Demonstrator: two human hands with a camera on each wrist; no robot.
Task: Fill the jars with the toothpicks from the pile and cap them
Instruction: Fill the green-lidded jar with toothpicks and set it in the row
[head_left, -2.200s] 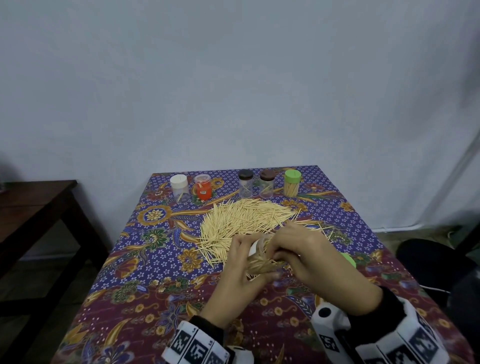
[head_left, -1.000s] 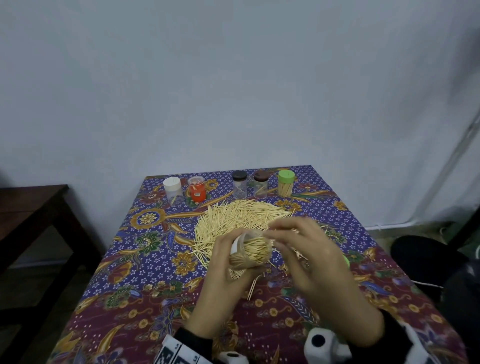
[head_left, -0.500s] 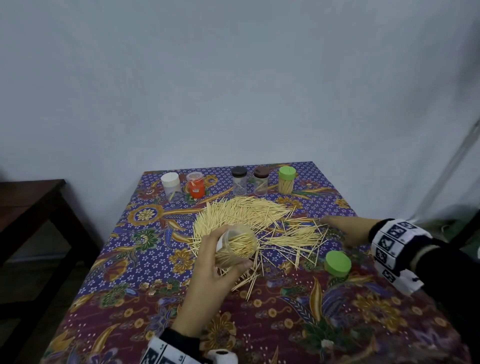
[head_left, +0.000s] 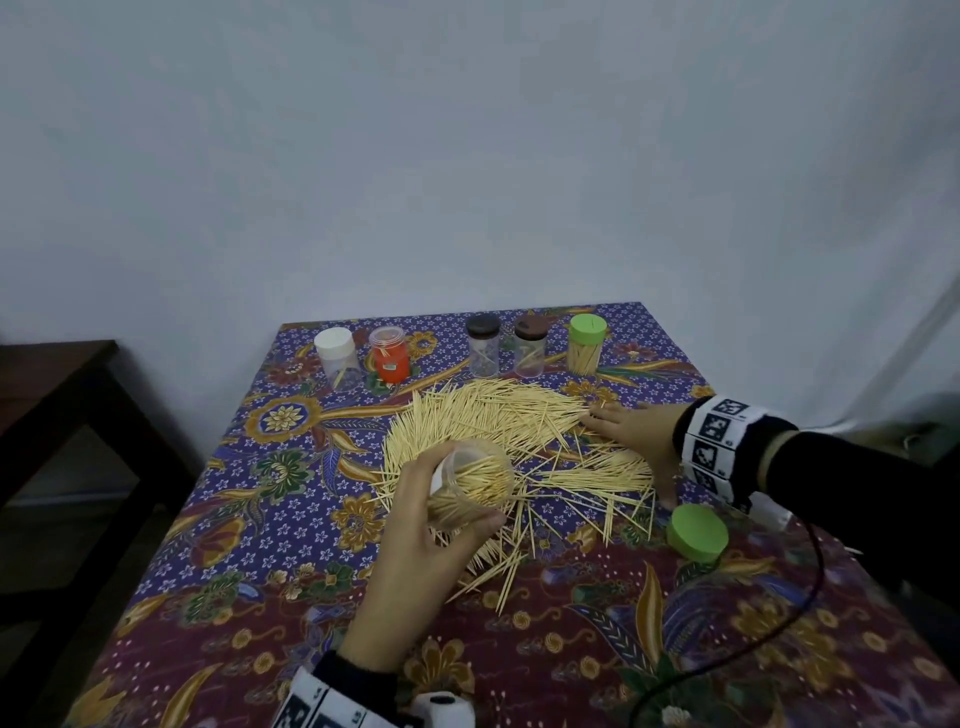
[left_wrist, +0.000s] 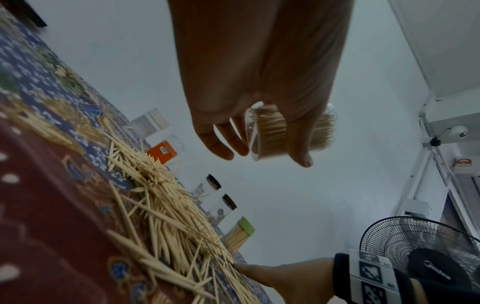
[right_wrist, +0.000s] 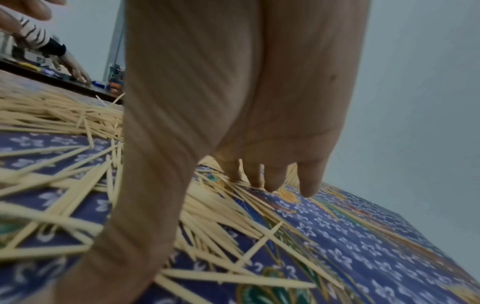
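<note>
My left hand (head_left: 441, 512) (left_wrist: 262, 142) grips a clear jar (head_left: 470, 486) (left_wrist: 291, 133) packed with toothpicks, tilted on its side above the pile. The toothpick pile (head_left: 498, 431) (left_wrist: 166, 222) (right_wrist: 64, 115) spreads over the middle of the patterned tablecloth. At the pile's right edge my right hand (head_left: 631, 441) (right_wrist: 259, 181) lies flat, fingers straight and spread on the toothpicks, thumb toward me. A loose green cap (head_left: 697, 532) rests on the cloth just in front of that hand.
Several jars stand along the far edge: white-capped (head_left: 336, 356), orange (head_left: 389, 353), two dark-capped (head_left: 484, 345) (head_left: 530, 347) and a green-capped one (head_left: 587, 351) full of toothpicks. A dark wooden table (head_left: 47, 395) stands left. A black cable (head_left: 727, 660) crosses the near right cloth.
My right hand left the jar's mouth and swung out to the right side of the pile, uncovering the green cap. The left hand kept the jar and lifted it slightly.
</note>
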